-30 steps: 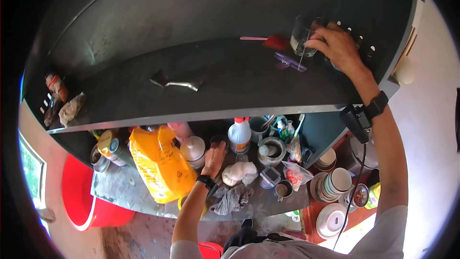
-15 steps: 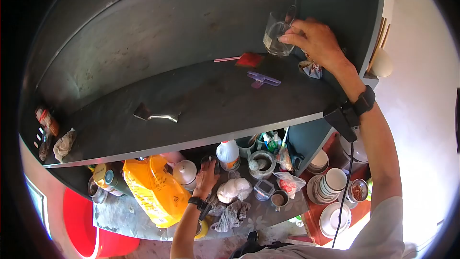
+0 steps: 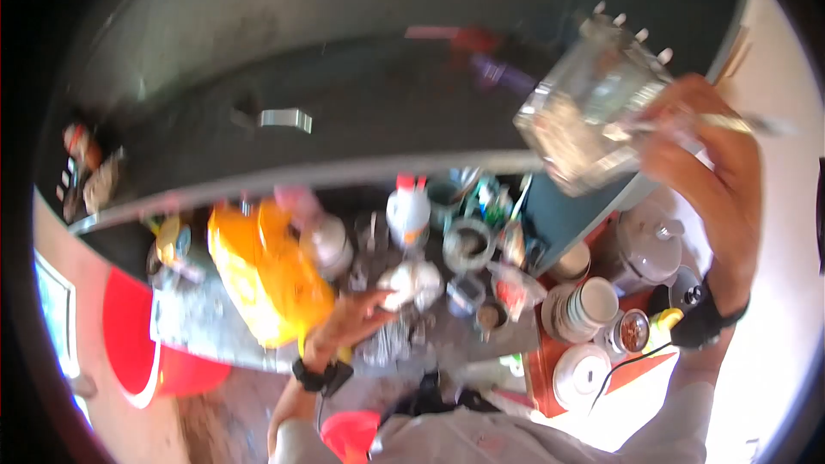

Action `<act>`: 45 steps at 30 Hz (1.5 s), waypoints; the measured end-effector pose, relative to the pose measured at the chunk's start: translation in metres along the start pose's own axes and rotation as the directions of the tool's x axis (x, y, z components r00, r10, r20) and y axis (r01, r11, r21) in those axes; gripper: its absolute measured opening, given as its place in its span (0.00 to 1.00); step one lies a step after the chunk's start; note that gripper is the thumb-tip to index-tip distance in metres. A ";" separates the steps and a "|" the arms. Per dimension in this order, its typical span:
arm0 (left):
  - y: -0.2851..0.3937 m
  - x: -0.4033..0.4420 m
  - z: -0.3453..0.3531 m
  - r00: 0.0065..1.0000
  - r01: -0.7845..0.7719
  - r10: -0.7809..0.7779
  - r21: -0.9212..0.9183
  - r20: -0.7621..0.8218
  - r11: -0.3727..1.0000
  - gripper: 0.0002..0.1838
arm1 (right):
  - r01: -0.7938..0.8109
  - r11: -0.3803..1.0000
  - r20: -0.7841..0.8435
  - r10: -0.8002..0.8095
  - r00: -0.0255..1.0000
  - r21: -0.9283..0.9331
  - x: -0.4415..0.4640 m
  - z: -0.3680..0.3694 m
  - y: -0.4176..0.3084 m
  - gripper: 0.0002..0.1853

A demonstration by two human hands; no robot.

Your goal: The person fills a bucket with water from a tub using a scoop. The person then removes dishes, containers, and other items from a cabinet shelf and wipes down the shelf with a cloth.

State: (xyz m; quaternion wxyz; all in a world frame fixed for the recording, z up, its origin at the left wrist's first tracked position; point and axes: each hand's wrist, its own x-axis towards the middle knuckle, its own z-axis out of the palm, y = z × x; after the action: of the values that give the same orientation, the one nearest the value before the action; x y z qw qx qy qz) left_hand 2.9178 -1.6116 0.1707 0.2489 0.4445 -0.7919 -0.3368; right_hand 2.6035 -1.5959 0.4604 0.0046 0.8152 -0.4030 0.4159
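My right hand (image 3: pixel 718 167) is raised at the right, close to the camera, with its fingers closed on a clear container (image 3: pixel 593 107). The container is tilted and smeared by motion, with something beige showing through it. Low on the left, my left hand (image 3: pixel 352 320) stretches its fingers over the counter, palm down. Its fingertips reach a white bundle (image 3: pixel 412 283); I cannot tell whether they touch it. A grey cloth (image 3: pixel 395 339) lies just beside that hand, and a yellow plastic bag (image 3: pixel 262 271) stands to its left.
The dark shelf (image 3: pixel 198 150) spans above the counter, bearing a silvery strip (image 3: pixel 286 119) and a purple clip (image 3: pixel 503 75). A white bottle (image 3: pixel 408 216) and a grey mortar (image 3: pixel 469 244) stand beneath. Stacked bowls (image 3: pixel 580 309) are at right, a red tub (image 3: pixel 129 335) at left.
My right hand has brought the clear container off the shelf, rightward and nearer the camera. My left hand has come back from under the shelf toward the white bundle. The view has shifted.
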 end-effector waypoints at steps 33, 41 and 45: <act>0.200 -0.035 -0.083 0.838 -0.253 0.276 0.113 -0.470 0.961 0.24 | 0.229 0.916 0.439 -0.066 0.896 -0.329 -0.245 0.283 0.067 0.14; 0.256 0.112 -0.148 0.903 -0.286 0.400 0.473 -0.159 0.833 0.21 | 0.119 0.950 0.384 0.001 0.923 -0.288 -0.241 0.278 0.064 0.07; 0.234 0.181 -0.145 0.837 -0.461 0.527 0.705 0.145 0.538 0.19 | 0.027 0.981 0.340 0.041 0.940 -0.193 -0.232 0.249 0.057 0.09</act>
State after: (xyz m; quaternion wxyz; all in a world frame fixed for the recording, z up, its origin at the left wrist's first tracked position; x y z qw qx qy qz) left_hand 2.8061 -1.7263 0.4584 0.1739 0.2771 -0.9394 0.1020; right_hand 2.6579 -1.5680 0.1204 0.0125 0.8692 -0.4393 0.2265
